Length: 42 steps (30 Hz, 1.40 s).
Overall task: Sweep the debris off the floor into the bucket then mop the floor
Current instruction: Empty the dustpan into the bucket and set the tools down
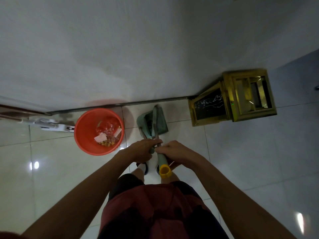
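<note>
Orange bucket [99, 131] holds swept debris [107, 138] left of a green dustpan [158, 122] on the tiled floor [241, 152]. Left hand [144, 150] and right hand [172, 150], each grip wrapped tight, clasp the broom handle [162, 160] and dustpan handle [156, 128].

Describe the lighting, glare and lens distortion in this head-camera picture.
Head view: dim, greenish light; bright glare spots on the glossy floor tiles; wide-angle bending curves the baseboard and stretches both forearms; the red bucket throws a faint pink reflection on the wall.
</note>
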Each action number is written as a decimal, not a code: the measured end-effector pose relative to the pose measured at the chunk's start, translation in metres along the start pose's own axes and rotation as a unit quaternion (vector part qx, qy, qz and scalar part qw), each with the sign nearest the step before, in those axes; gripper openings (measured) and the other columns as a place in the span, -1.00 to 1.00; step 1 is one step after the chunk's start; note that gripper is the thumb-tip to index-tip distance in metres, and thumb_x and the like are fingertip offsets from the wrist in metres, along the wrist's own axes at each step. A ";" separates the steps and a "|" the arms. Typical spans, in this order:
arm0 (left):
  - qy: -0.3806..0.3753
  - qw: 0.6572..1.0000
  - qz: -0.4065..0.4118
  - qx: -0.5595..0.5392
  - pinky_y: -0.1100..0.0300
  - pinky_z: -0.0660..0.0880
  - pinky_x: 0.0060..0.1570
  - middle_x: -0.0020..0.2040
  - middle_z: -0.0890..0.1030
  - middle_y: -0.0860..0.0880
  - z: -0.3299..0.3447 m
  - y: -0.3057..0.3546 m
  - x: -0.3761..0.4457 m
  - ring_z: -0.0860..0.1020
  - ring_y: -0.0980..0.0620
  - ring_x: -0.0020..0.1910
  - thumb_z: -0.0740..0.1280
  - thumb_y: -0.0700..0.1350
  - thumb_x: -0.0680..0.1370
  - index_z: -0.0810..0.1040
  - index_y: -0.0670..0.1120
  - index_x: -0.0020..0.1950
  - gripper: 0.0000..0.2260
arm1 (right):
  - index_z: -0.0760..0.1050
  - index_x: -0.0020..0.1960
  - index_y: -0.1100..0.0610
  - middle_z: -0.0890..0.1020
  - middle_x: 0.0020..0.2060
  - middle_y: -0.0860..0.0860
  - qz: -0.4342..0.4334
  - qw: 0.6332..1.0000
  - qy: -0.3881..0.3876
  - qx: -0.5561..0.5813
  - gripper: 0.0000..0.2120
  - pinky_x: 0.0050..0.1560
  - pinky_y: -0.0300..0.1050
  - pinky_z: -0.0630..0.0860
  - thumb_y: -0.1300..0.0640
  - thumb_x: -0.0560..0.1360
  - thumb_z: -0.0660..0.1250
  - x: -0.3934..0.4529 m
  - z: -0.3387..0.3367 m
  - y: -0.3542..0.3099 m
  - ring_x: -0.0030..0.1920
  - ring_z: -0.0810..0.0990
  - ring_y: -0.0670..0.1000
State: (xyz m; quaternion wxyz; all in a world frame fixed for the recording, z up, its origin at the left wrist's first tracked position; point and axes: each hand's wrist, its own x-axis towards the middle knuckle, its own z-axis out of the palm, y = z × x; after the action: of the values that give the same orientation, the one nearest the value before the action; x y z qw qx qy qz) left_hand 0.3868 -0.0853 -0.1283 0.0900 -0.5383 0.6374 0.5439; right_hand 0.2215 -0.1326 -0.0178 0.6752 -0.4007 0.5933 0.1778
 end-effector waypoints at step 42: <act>0.358 0.841 -0.184 -0.363 -0.12 0.67 -0.30 -0.06 0.71 -0.07 0.022 0.045 0.004 0.70 -0.09 -0.21 0.38 -0.26 0.47 0.54 -0.13 0.14 -0.75 | 0.52 0.30 0.11 0.60 0.14 0.10 -0.202 0.838 0.254 -0.439 -0.69 0.07 -0.02 0.45 0.06 0.61 0.20 0.054 -0.072 0.052 0.14 0.56 0.16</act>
State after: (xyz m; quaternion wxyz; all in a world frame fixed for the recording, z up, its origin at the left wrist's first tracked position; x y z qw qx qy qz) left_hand 0.3390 -0.0779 -0.1129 -0.2476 -0.7968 0.2721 0.4793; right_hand 0.1501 -0.1674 -0.0842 0.2753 -0.7971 0.5096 0.1710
